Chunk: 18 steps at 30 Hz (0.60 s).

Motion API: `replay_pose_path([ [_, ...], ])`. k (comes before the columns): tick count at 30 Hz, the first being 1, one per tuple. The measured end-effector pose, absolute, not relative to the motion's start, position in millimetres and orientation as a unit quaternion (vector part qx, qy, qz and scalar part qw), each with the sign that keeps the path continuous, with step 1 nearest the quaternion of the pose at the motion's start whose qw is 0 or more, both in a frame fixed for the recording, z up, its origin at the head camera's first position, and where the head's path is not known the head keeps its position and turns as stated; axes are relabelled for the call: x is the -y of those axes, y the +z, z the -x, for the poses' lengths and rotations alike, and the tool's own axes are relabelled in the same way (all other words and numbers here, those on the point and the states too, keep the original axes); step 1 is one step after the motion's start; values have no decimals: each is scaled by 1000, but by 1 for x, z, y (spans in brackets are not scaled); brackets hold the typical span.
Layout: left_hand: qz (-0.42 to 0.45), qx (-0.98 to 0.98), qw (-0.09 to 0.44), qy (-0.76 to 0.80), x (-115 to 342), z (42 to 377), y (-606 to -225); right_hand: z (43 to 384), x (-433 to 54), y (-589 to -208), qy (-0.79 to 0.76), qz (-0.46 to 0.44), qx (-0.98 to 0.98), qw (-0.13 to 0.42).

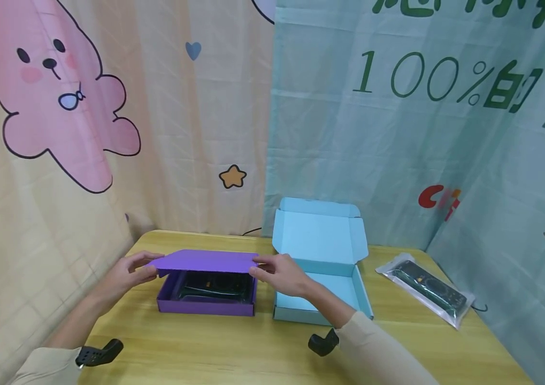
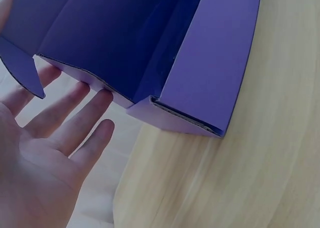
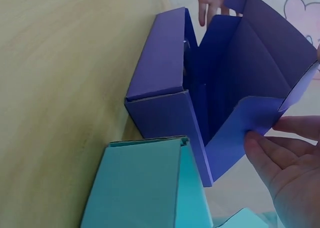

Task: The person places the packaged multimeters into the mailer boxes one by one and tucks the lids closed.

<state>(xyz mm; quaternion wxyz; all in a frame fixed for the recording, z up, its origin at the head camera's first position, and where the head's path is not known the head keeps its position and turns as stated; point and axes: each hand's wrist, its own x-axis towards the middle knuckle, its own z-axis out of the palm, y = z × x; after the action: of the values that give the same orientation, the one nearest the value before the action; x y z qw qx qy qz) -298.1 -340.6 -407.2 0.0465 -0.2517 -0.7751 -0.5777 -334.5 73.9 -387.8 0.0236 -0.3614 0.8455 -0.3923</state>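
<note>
A purple cardboard box (image 1: 205,308) stands on the table with its lid (image 1: 207,260) tilted partway down. Inside lies a dark flat item (image 1: 214,286) in clear plastic, partly hidden by the lid. At the lid's left corner, my left hand (image 1: 132,270) holds the edge, its fingers (image 2: 82,123) stretched along the side flap. My right hand (image 1: 282,272) grips the lid's right corner, fingertips against the side flap (image 3: 250,123). Just right of the purple box is a light blue box (image 1: 320,211) with its lid raised; my right forearm crosses over it.
A similar dark item (image 1: 428,286) in a clear plastic bag lies at the table's right side. The wooden table (image 1: 214,353) meets printed curtains (image 1: 205,107) behind and at the sides. Black straps (image 1: 101,353) sit on both wrists.
</note>
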Motion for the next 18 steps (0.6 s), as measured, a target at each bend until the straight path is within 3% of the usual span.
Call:
replay_pose_path([
  [18, 228, 794, -14, -563, 350, 284, -423, 322, -76, -406, -317, 402, -859, 22],
])
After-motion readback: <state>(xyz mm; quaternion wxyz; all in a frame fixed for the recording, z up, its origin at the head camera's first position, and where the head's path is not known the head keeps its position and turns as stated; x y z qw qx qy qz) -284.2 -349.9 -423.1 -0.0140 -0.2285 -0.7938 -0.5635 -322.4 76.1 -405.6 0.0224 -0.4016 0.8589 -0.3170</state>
